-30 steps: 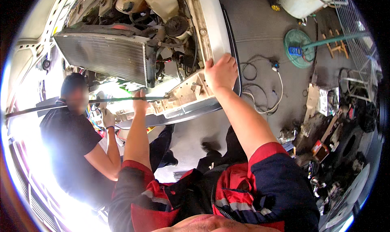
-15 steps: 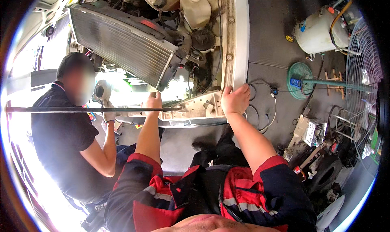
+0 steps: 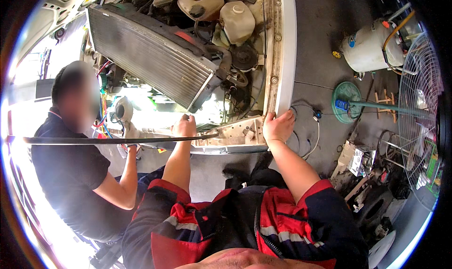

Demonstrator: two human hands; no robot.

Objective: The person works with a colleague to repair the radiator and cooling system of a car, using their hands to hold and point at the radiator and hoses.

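Note:
In front of me is a car's open engine bay, with a finned radiator (image 3: 150, 57) lying tilted across it. My left hand (image 3: 184, 126) is closed on the edge of the front crossmember (image 3: 235, 130), below the radiator's lower corner. A long dark rod (image 3: 103, 141) crosses over my left wrist and ends at the crossmember. My right hand (image 3: 279, 126) has its fingers bent round the front corner of the white fender (image 3: 285, 57). What lies beneath either palm is hidden.
To my left, a person (image 3: 70, 175) in a dark shirt holds a round whitish part (image 3: 123, 110) with a gloved hand. A white tank (image 3: 372, 50), a wire-cage fan (image 3: 419, 113), a green round base (image 3: 347, 102), cables and a tyre (image 3: 376, 205) are on the right.
The car has shifted slightly down and right in view. My left hand's knuckles show more fully; both hands stay on the front edge. The other person has leaned slightly left.

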